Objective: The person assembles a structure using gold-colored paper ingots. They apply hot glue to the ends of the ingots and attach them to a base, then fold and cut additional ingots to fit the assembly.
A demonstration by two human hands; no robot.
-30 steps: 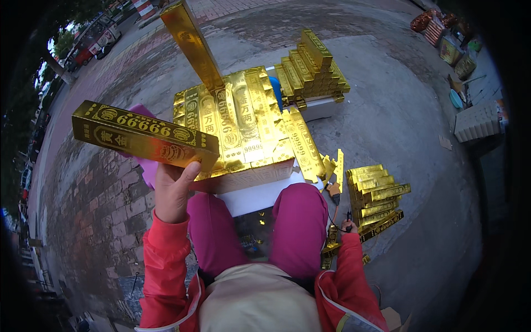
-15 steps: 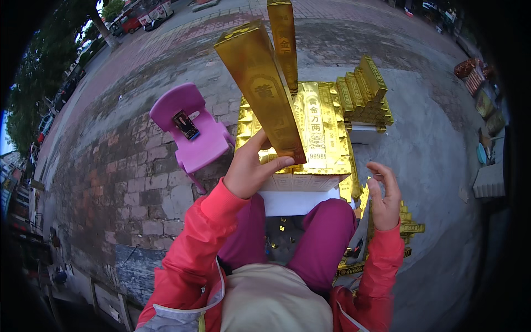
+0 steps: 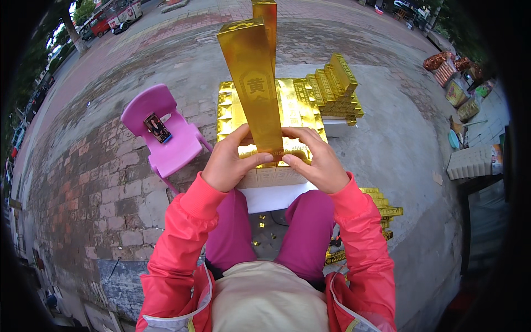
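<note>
A tall gold foil box (image 3: 251, 72) with dark printing stands upright in front of me, wider at its top as I see it. From the left, my left hand (image 3: 232, 160) grips its lower end with the thumb across the near face. On the other side my right hand (image 3: 316, 161) closes on the same lower end, thumb tip near the left thumb. Below and behind it lies a layer of shiny gold foil sheets or flattened boxes (image 3: 289, 102) on a stack with pale sides. Another tall gold box (image 3: 268, 27) rises just behind the held one.
A pink plastic chair (image 3: 174, 155) at left carries a small dark printed packet (image 3: 157, 128). Stacked gold boxes (image 3: 337, 88) stand on a white support at back right; more gold pieces (image 3: 381, 207) lie low at right. Bags (image 3: 456, 91) sit far right.
My right hand has come in from the right and taken hold of the box's lower end. The box has become more upright. The whole view has shifted a little.
</note>
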